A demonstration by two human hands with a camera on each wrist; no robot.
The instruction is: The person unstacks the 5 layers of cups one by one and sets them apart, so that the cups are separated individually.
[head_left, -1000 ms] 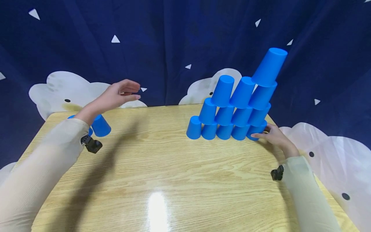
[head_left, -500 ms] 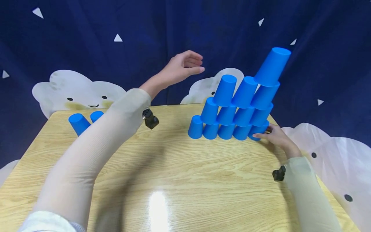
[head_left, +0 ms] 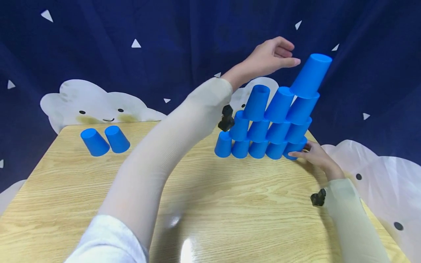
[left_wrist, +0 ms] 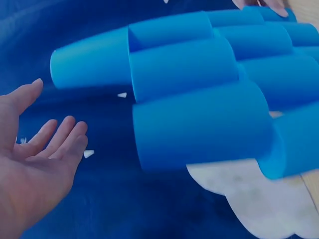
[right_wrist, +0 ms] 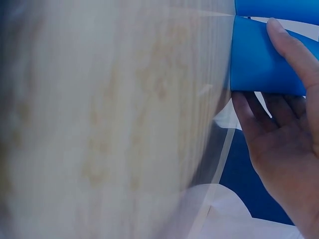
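Note:
Blue cups stand upside down in a stepped stack [head_left: 277,132] on the right half of the table, rows narrowing upward. A single blue cup [head_left: 311,76] tops the right end of the third row. Just left of that top cup, my left hand [head_left: 268,58] is raised with nothing in it. In the left wrist view its fingers [left_wrist: 65,137] and thumb are spread, with a gap to the cup. My right hand [head_left: 317,157] grips the bottom row's rightmost cup [right_wrist: 264,59], thumb on the near side and fingers on the other.
Two more upside-down blue cups [head_left: 95,143] stand side by side at the table's back left. Behind the wooden table [head_left: 260,204] hangs a dark blue curtain [head_left: 158,40] with white clouds. The left sleeve [head_left: 171,146] crosses over the table's middle.
My left hand has moved right and upward, from near the two separate cups to beside the top cup. The right hand stays at the bottom right cup, and the stack looks the same.

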